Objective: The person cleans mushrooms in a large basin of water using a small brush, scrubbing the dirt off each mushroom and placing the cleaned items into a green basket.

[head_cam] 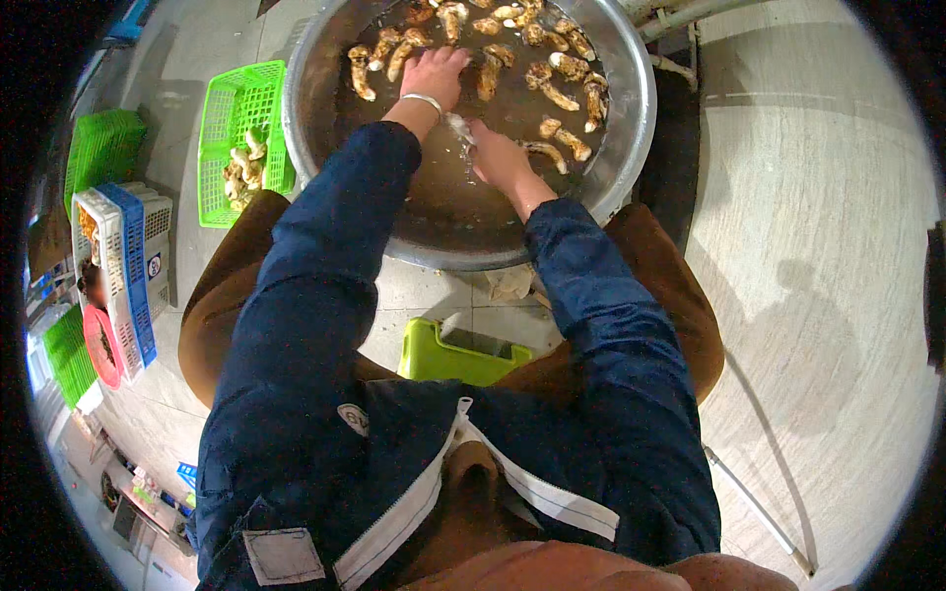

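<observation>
A large round metal basin (641, 111) of brownish water stands before me, with several brown-and-white mushrooms (569, 140) in it. My left hand (434, 77), with a bracelet at the wrist, reaches over the water and touches or nearly touches a mushroom (403, 55) near the far side; whether the fingers grip it is hidden. My right hand (499, 155) is closed around a small whitish object (460, 127), too blurred to name, above the middle of the basin. Another mushroom (547, 154) lies just right of that hand.
A green plastic basket (205, 148) holding pale mushrooms (247, 170) stands left of the basin. Farther left are stacked green baskets (100, 151), white crates (159, 229) and a pink bowl (92, 347). A lime-green plastic stool (458, 358) is between my legs. A pole (761, 513) lies at lower right.
</observation>
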{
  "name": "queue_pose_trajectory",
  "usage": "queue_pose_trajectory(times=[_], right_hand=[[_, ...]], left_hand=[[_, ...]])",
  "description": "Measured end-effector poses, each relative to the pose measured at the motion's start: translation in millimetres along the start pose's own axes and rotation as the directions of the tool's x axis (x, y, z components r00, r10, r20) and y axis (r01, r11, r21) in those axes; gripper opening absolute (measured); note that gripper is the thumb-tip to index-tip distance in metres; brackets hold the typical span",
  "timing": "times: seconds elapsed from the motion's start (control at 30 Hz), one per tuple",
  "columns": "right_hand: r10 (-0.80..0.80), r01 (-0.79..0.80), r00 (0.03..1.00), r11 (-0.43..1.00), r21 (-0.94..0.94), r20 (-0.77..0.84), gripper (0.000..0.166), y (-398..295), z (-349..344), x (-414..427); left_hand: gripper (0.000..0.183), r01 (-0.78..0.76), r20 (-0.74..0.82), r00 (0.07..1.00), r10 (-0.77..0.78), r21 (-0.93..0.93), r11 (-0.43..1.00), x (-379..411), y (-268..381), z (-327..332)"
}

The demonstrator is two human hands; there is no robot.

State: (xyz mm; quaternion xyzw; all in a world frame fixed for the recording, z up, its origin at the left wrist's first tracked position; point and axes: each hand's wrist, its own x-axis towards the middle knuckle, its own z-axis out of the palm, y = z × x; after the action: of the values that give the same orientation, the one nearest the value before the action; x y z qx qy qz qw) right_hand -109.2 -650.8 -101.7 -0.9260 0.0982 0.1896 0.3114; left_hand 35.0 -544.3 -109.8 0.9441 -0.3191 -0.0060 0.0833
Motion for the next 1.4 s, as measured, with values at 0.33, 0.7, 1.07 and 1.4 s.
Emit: queue_pose_trajectory(times=[0.33,0.7,1.07,1.4], right_hand=[[0.179,-0.056,0.958,0.881,0.47,-0.223,0.049,6,-22,7],[0.036,0.009,0.973,0.981,0.193,-0.227,0.042,-10,-10,20],[0.029,-0.014,0.979,0.997,0.078,-0.2,0.034,-12,-13,16],[-0.004,0.036,0.908,0.997,0.068,-0.42,0.031,5,-18,23]], left_hand=[[0.054,0.781,0.784,0.524,-0.332,-0.598,-0.18,-12,-7,10],[0.045,0.776,0.775,0.57,-0.274,-0.617,-0.128,-28,-22,49],[0.026,0.793,0.827,0.485,-0.284,-0.553,-0.255,-35,-6,27],[0.016,0.732,0.873,0.471,-0.131,-0.469,-0.495,-22,8,28]])
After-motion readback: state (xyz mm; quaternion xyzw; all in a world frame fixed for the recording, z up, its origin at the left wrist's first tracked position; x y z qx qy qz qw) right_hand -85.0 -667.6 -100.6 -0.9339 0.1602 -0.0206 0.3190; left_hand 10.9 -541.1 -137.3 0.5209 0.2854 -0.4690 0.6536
